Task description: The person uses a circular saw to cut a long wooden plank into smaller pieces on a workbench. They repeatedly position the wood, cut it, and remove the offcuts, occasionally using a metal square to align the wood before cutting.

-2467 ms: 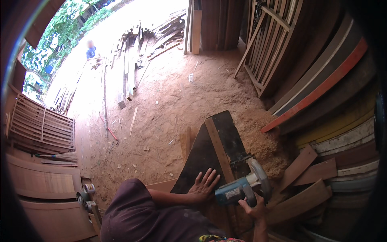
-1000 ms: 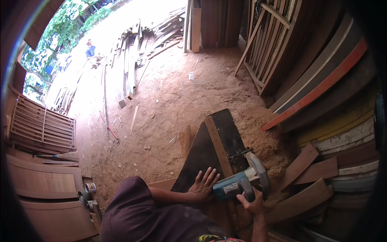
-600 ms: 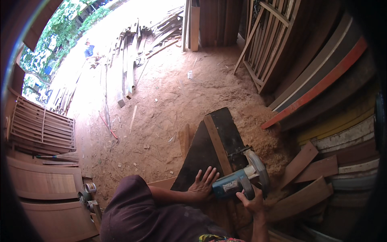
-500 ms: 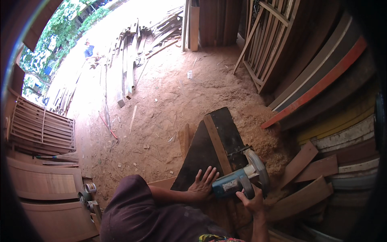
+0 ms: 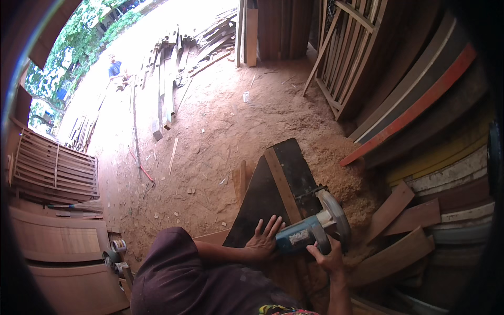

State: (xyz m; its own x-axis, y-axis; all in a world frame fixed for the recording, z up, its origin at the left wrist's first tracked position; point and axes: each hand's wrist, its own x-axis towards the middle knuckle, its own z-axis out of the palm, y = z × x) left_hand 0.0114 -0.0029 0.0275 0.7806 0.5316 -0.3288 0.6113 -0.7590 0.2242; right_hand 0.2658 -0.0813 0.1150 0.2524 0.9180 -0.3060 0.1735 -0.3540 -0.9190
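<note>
A teal and grey circular saw (image 5: 298,235) rests on a black board (image 5: 255,195), with its blade guard toward the right. My right hand (image 5: 328,257) is wrapped round the saw's rear handle. My left hand (image 5: 266,234) lies flat on the black board with the fingers spread, right beside the saw's motor end. Along the board runs a narrow brown wooden strip (image 5: 282,182), which passes under the front of the saw. The blade itself is hidden by the guard and the board.
Sawdust and offcuts cover the ground (image 5: 210,142). Loose planks (image 5: 407,257) lie at the right, below stacked curved boards (image 5: 420,100). Long timbers (image 5: 169,84) are piled far off, where a person in blue (image 5: 115,68) sits. Panel doors (image 5: 60,231) stand at the left.
The saw and my right hand have shifted very slightly away from me. My left hand stays at nearly the same spot on the board.
</note>
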